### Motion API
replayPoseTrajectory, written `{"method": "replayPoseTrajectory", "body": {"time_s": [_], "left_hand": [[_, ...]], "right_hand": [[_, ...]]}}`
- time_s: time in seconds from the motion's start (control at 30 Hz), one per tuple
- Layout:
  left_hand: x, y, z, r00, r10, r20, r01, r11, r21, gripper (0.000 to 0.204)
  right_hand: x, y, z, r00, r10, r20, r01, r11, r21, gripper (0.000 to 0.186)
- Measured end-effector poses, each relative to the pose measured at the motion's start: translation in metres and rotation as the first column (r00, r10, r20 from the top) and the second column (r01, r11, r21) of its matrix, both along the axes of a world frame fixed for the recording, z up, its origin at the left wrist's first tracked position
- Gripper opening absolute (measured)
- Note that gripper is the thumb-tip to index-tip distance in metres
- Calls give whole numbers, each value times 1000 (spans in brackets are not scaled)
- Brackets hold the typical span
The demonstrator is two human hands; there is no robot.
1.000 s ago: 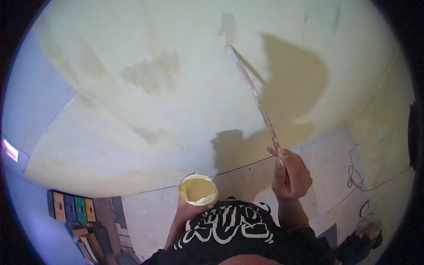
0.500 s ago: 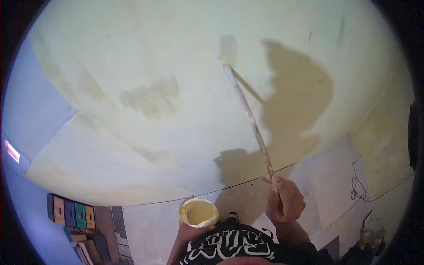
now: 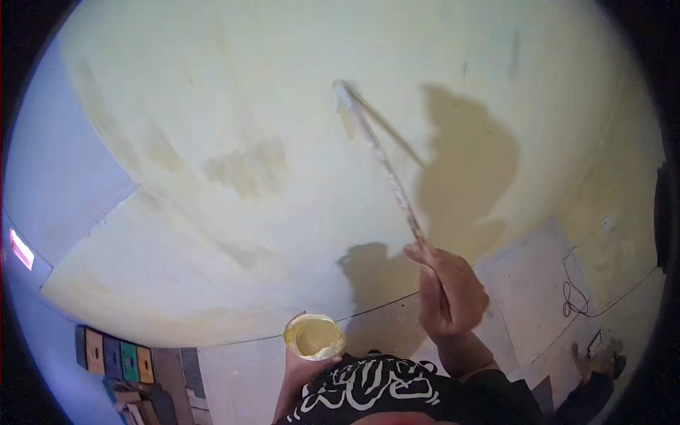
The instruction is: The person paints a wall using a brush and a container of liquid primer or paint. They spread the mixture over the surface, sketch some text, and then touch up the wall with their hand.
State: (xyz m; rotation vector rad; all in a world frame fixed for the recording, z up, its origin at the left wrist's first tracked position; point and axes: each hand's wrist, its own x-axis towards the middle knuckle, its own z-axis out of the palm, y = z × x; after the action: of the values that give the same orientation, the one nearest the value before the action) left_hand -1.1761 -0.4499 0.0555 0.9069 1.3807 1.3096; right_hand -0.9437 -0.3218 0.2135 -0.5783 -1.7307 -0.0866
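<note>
My right hand [image 3: 453, 294] is closed around the lower end of a long, paint-smeared paintbrush [image 3: 386, 170]. The brush slants up and to the left, its pale tip against the yellowish wall [image 3: 297, 92]. Just under the tip is a small, darker, wet-looking patch [image 3: 347, 124]. Low in front of me, my left hand [image 3: 308, 366] grips a small tub of paint [image 3: 315, 338], cream-yellow inside with paint smeared over the rim. Most of the left fingers are hidden behind the tub.
A larger darker patch [image 3: 248, 168] marks the wall at left. Coloured drawers [image 3: 113, 354] stand lower left. A thin cable [image 3: 575, 301] lies on the floor at right. Lower right, another person's hand [image 3: 582, 363] is near a small dark-framed device [image 3: 595, 343].
My right hand has moved up, and the brush tip has shifted up and left, from the small patch's lower end to its top. The other person's arm now shows more.
</note>
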Motion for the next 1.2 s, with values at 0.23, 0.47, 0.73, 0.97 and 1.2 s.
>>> {"method": "replayPoseTrajectory", "body": {"time_s": [0.23,0.47,0.73,0.97,1.2], "left_hand": [[11,4,21,997,-75,28,72,993,98,64],[16,7,15,996,-60,-60,69,982,176,68],[28,6,7,998,54,-16,-50,982,181,82],[35,8,4,995,86,41,-93,970,223,81],[24,3,-12,992,122,-21,-117,979,167,91]], "right_hand": [[-1,-5,-54,999,-36,-40,31,993,-111,17],[14,-5,-34,994,-15,-108,7,997,-73,14],[6,49,7,965,2,-263,-13,999,-38,14],[20,74,-50,967,-46,-250,16,993,-121,7],[25,107,-24,979,-106,-172,77,983,-166,9]]}}
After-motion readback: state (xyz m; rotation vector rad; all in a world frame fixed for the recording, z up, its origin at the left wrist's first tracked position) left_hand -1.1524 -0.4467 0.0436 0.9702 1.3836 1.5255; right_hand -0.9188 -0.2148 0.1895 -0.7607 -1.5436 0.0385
